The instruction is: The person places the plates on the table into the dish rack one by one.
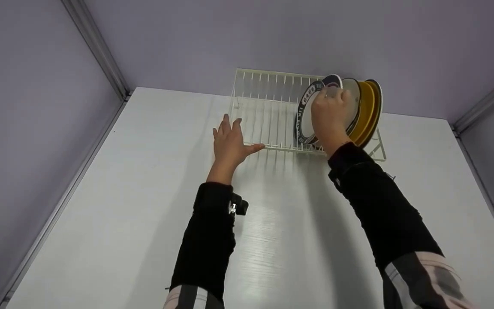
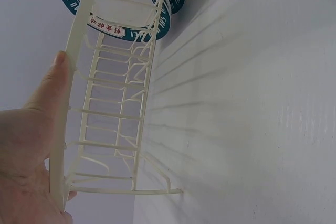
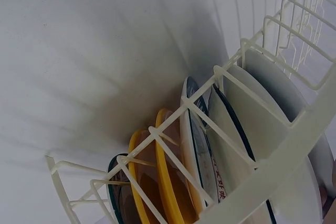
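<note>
Hands [image 1: 230, 143] on rack [image 1: 268, 116], plate [image 1: 309, 113]

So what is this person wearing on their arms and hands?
Both hands, left hand and right hand, are bare, with no gloves. Each arm has a snug black sleeve to the wrist, and further up a lighter striped sleeve. A small black device is strapped at the left wrist.
</note>
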